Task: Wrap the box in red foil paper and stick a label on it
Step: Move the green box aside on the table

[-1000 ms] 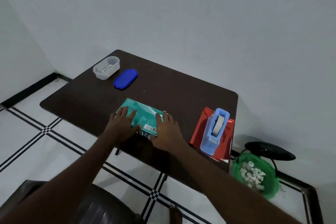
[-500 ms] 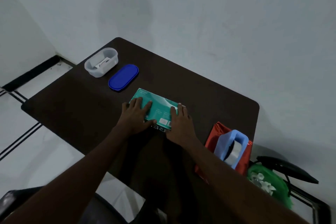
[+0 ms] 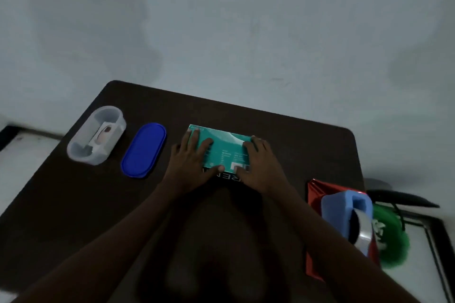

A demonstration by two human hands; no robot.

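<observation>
The box [image 3: 222, 149] lies flat on the dark surface [image 3: 283, 135], near its middle, long axis running left to right across the person. Both hands rest on it. The left hand [image 3: 190, 158] covers the left end, fingers spread over the top face, thumb along the near edge. The right hand [image 3: 258, 162] covers the right end in the same way. Neither grip is clamped: fingers lie flat and apart, pressing down, not curled round the box.

The foil [image 3: 314, 194] lies at the right near corner of the surface, well apart from the box, folded and partly under the tape dispenser [image 3: 344, 209]. It lies to the right of the right hand, so that hand is the nearer one for the reach. The dispenser sits on the foil and probably must be lifted off first.

At the left stand a clear tub [image 3: 97, 138] and a blue lid [image 3: 144, 150], side by side; whether the tub holds the label cannot be told. Wrapping is not yet begun.
</observation>
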